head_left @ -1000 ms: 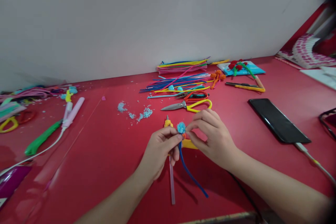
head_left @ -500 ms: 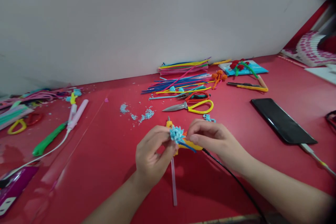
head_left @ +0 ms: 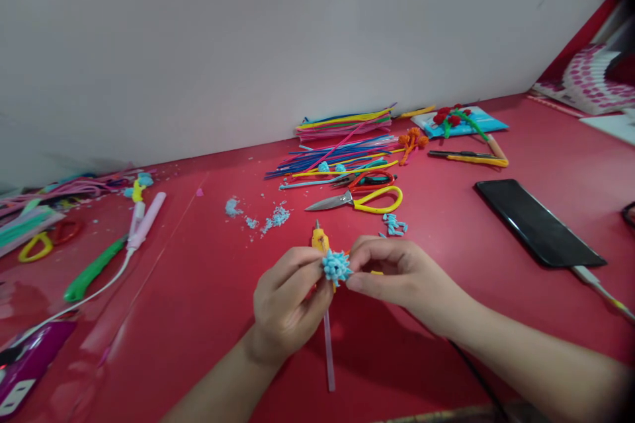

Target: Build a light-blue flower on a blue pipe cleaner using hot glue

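Observation:
A spiky light-blue pipe cleaner flower (head_left: 336,268) faces up toward me, its dark centre showing. My left hand (head_left: 292,301) pinches it from the left between thumb and fingers. Against the petals on the right, the closed thumb and forefinger of my right hand (head_left: 397,271) meet the flower's edge; what they hold, if anything, is hidden. Beneath both hands lies a yellow glue gun (head_left: 320,238), mostly covered, its metal tip pointing away and a clear glue stick (head_left: 329,357) reaching toward me. Short light-blue pieces (head_left: 394,225) lie just beyond my right hand.
Yellow-and-red-handled scissors (head_left: 354,201) and pliers lie ahead, before bundled pipe cleaners (head_left: 342,127). Blue fluff (head_left: 276,219) is scattered left of them. A phone (head_left: 538,223) lies right, a pink hair straightener (head_left: 147,221) and green-handled tool (head_left: 94,271) left. A grey-white panel (head_left: 248,46) stands behind.
My right hand has moved left and now meets the flower's edge. The flower has turned to face me more, and the dark blue strip below it is out of sight.

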Available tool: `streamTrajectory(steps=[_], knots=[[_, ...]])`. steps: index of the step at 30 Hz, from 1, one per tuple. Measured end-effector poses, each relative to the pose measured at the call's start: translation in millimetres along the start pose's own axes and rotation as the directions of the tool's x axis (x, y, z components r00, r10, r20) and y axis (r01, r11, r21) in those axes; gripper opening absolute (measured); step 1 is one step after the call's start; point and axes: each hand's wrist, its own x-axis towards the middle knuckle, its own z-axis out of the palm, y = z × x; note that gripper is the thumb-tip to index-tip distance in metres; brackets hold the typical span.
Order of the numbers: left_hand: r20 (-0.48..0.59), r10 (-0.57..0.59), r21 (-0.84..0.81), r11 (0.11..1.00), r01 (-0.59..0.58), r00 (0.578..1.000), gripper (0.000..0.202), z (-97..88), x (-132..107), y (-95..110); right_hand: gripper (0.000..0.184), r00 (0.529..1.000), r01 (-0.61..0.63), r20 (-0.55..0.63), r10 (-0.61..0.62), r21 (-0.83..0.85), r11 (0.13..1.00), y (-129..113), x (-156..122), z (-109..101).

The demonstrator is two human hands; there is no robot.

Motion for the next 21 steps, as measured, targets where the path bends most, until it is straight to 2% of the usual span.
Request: streamTrajectory(steps=[5,9,11,12,13,14,15,16,17,18,19,21], knots=[[0.068,0.031,0.04,0.999,-0.034,0.997,0.021,-4.1,-3,-1,0.015,1.0,0.016,0.002,-0.016,0.021,1.0,0,-2,1],[0.046,0.041,0.043,0.998,-0.043,0.998,0.024,-4.1,-2,2,0.018,1.0,-0.027,0.005,0.026,0.076,0.997,-1,-1,2],[0.039,-0.065,-0.056,0.996,0.068,0.997,0.02,-0.8,-1,4,0.015,1.0,-0.003,-0.011,0.003,0.021,1.0,-3,-1,1],[0.063,-0.18,-0.146,0.971,0.187,0.982,0.017,1.7,-1,6,0.014,0.999,0.031,-0.031,-0.033,-0.048,0.998,-4,-1,1],[0.116,-0.345,-0.261,0.894,0.364,0.931,0.012,4.6,0,7,0.013,0.994,0.084,-0.06,-0.094,-0.145,0.986,-5,-1,0],[0.205,-0.513,-0.369,0.748,0.551,0.834,0.009,7.6,0,8,0.013,0.979,0.155,-0.09,-0.184,-0.261,0.953,-6,-2,-1],[0.314,-0.648,-0.445,0.546,0.71,0.694,0.009,10.4,0,9,0.014,0.947,0.238,-0.112,-0.301,-0.384,0.892,-7,-2,-2],[0.402,-0.719,-0.495,0.35,0.795,0.566,0.01,12.8,1,9,0.014,0.898,0.318,-0.115,-0.425,-0.498,0.806,-8,-3,-4],[0.472,-0.75,-0.521,0.188,0.833,0.464,0.012,14.5,2,9,0.013,0.839,0.38,-0.102,-0.535,-0.594,0.709,-8,-3,-6],[0.523,-0.757,-0.536,0.064,0.842,0.391,0.014,15.7,3,9,0.011,0.786,0.416,-0.079,-0.613,-0.666,0.619,-8,-4,-7],[0.56,-0.751,-0.546,-0.016,0.838,0.35,0.016,16.2,4,9,0.009,0.751,0.433,-0.053,-0.658,-0.713,0.551,-8,-3,-9],[0.613,-0.73,-0.543,-0.111,0.833,0.302,0.018,15.8,6,9,0.01,0.738,0.431,-0.005,-0.675,-0.767,0.476,-6,-2,-12]])
